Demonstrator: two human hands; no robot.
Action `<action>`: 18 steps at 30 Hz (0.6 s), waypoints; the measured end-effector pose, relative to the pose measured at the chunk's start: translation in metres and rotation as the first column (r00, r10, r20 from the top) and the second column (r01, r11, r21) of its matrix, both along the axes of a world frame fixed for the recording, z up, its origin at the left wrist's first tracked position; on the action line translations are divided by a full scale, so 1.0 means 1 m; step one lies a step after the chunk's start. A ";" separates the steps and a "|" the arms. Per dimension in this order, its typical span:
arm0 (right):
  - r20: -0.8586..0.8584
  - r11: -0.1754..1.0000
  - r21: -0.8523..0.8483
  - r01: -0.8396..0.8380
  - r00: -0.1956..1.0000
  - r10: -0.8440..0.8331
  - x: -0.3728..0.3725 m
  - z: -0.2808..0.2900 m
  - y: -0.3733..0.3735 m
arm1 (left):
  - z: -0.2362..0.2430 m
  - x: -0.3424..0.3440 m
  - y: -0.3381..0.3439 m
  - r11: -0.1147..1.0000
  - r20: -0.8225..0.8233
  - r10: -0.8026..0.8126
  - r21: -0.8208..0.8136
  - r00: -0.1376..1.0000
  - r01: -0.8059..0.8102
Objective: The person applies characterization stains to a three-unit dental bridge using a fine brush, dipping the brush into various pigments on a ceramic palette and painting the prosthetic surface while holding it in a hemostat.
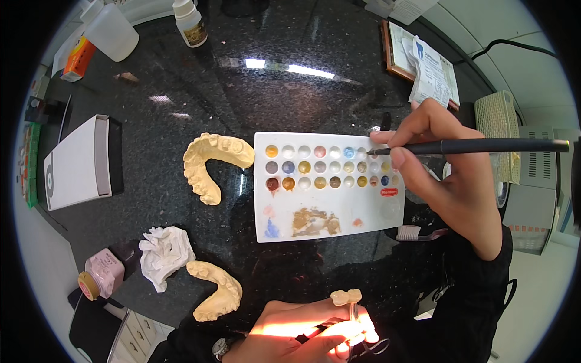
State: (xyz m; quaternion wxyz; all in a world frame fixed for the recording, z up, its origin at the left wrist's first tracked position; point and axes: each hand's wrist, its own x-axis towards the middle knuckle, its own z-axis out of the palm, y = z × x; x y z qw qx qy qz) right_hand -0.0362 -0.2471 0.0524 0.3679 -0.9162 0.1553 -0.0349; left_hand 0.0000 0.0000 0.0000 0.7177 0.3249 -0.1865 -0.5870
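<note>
Worktop [315,106] of dark stone spreads below: the right hand [463,175] pinches a brush [508,146] over a paint palette [375,209]; the curled left hand [302,336] grips a metal tool [354,311] bearing false teeth [346,297]. Beyond the right hand stand a basket [490,110] and tiled wall [484,23].

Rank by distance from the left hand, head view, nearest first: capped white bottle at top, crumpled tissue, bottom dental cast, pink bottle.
From the left hand:
1. Bottom dental cast: just left of it.
2. Crumpled tissue: left, beyond the cast.
3. Pink bottle: far left, past the tissue.
4. Capped white bottle: top edge, left of centre.
</note>
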 end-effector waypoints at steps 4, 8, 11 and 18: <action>0.044 0.999 -0.029 -0.017 0.999 0.019 0.001 -0.005 -0.001 | 0.007 0.001 0.001 0.999 0.026 0.021 0.042 0.999 -0.022; 0.057 0.999 -0.047 -0.013 0.998 0.015 0.004 -0.005 0.002 | 0.004 0.003 0.004 0.999 0.030 -0.009 0.036 0.999 0.008; 0.041 0.997 -0.071 -0.019 0.999 0.022 0.004 -0.003 0.001 | -0.004 0.007 0.004 0.997 0.065 -0.072 -0.032 0.995 0.075; 0.025 0.996 -0.082 -0.031 0.999 0.033 0.004 -0.001 0.002 | -0.004 -0.004 0.002 0.993 -0.066 0.056 -0.096 0.996 -0.062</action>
